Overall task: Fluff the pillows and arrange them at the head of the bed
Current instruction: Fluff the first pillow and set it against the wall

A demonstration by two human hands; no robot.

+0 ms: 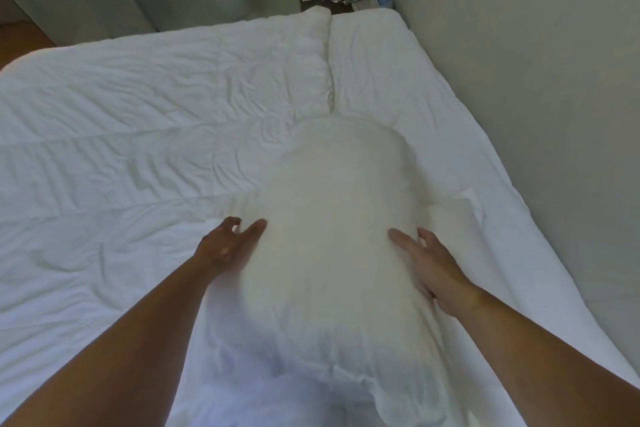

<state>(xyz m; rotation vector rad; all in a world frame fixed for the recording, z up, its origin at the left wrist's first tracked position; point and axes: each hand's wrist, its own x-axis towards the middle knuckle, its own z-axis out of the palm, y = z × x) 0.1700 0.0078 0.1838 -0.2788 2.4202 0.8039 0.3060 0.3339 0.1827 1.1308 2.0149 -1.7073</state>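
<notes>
A plump white pillow (332, 218) lies lengthwise on the white bed (519, 218), blurred, its near end reaching toward me. My left hand (225, 243) is at the pillow's left side, fingers spread and slightly curled, fingertips touching the fabric. My right hand (429, 270) lies flat against the pillow's right side with the fingers apart. Neither hand closes around the pillow. A white fabric corner (464, 199) sticks out from beside the pillow on the right; I cannot tell whether it is another pillow.
A rumpled white duvet (138, 114) covers the left of the bed, its folded edge ending near the bare sheet (381, 55) along the wall. The grey wall (536, 62) runs along the right. A dark nightstand (311, 5) with small white items stands at the far corner.
</notes>
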